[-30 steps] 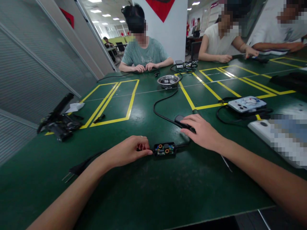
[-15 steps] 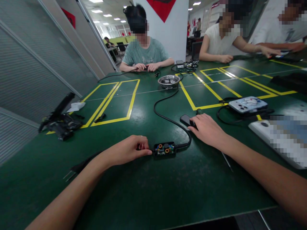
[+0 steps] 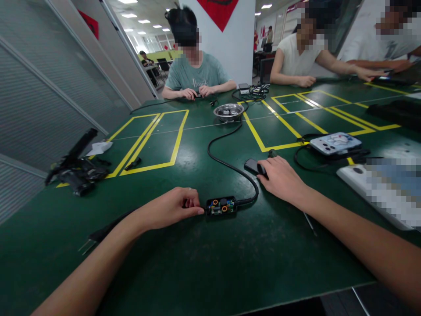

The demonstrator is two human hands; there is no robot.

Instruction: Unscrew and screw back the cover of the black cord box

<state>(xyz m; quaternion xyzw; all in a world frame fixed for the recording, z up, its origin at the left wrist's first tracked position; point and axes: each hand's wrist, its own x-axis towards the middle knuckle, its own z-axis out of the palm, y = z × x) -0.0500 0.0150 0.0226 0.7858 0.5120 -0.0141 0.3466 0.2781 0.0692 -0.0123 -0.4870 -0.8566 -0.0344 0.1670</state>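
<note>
An open black adapter case (image 3: 220, 206) with its circuit board showing lies on the green table (image 3: 210, 263). My left hand (image 3: 171, 207) is curled, fingertips pinching the cable end at the case's left side. My right hand (image 3: 279, 177) rests palm down with its fingers over a small black cover (image 3: 252, 166). A black cable (image 3: 226, 164) runs from the case's right end back toward a metal bowl (image 3: 229, 111).
A plug with metal prongs (image 3: 88, 243) lies by my left forearm. Black tools (image 3: 77, 171) sit at the left edge. A phone (image 3: 334, 143) and a white device (image 3: 371, 186) lie to the right. Three people work at the far side.
My right hand slid right and back from the cable loop onto the small black cover. My left hand and the case stayed put.
</note>
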